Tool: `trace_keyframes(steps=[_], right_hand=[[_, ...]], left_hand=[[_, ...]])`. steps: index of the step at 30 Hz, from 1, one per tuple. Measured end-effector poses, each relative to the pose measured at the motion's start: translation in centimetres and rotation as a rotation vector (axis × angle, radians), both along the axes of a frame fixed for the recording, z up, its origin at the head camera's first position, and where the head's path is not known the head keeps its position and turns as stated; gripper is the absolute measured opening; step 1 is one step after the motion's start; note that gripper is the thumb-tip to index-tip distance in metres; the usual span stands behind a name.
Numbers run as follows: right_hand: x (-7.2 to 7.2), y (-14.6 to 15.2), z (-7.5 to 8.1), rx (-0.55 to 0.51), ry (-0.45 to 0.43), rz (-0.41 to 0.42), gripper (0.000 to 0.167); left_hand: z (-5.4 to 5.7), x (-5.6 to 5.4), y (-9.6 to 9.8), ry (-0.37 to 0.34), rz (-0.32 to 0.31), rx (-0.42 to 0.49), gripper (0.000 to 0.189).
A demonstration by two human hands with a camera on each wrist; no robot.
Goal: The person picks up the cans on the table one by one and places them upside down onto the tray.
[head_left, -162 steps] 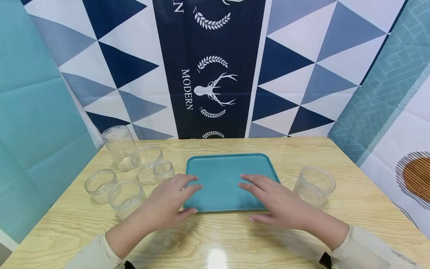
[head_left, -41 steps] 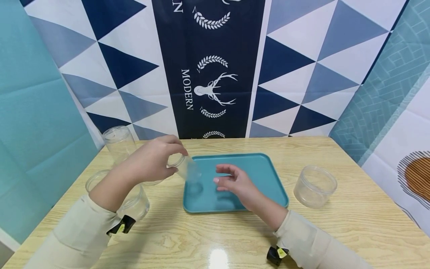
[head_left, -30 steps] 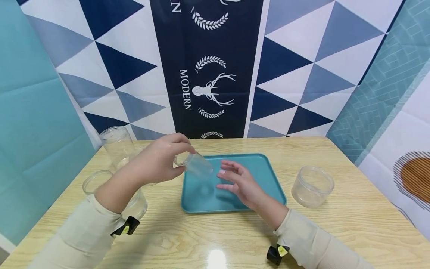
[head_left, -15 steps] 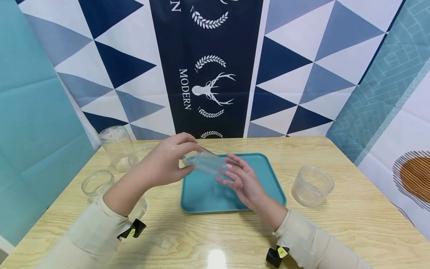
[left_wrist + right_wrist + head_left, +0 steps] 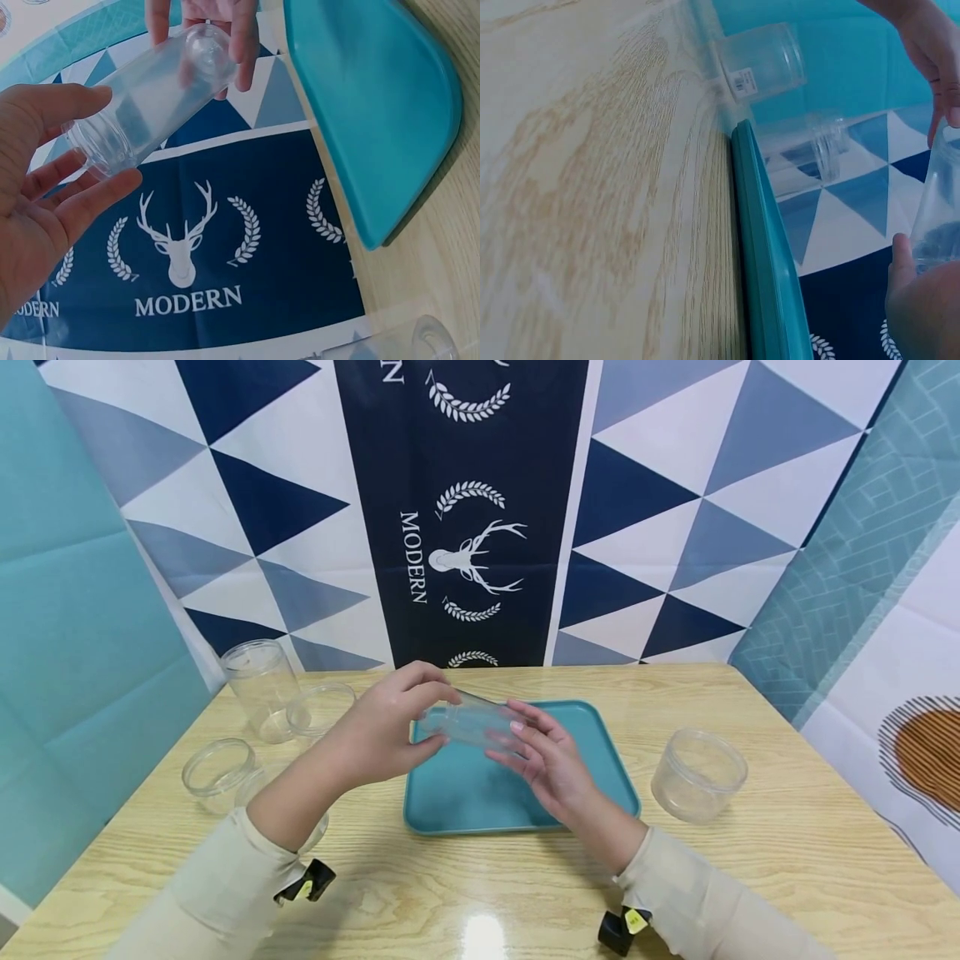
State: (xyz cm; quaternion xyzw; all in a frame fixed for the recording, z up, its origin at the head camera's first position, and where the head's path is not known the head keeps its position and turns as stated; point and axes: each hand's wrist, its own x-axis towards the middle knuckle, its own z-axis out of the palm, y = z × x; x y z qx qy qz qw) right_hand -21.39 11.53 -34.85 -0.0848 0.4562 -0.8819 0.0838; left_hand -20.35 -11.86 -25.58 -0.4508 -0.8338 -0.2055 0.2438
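A slim clear plastic jar is held tilted above the teal tray, its ringed neck to the left and its base to the right. My left hand grips it around the neck, thumb on one side and fingers on the other, as the left wrist view shows. My right hand holds the base end, thumb on the near side and fingers around it. In the right wrist view the jar is cut off by the frame edge.
At the left of the wooden table stand a tall clear jar, a wide jar, a low jar and another jar partly behind my left forearm. A wide clear jar stands right of the tray.
My left hand has carried the slim jar from the left group rightward over the tray. My right hand, earlier free beside it, now holds its base end.
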Motion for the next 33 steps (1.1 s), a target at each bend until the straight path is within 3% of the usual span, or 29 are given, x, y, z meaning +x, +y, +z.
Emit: trace_keyframes(steps=[7, 17, 33], right_hand=[[0.1, 0.7, 0.2, 0.013, 0.010, -0.011, 0.028], [0.0, 2.6, 0.9, 0.015, 0.022, -0.028, 0.027], [0.1, 7.1, 2.1, 0.019, 0.118, -0.007, 0.027]], left_hand=[[-0.1, 0.0, 0.3, 0.006, -0.013, 0.006, 0.041], [-0.2, -0.2, 0.0, 0.016, -0.023, 0.023, 0.060], [-1.6, 0.3, -1.0, -0.046, 0.065, 0.043, 0.051]])
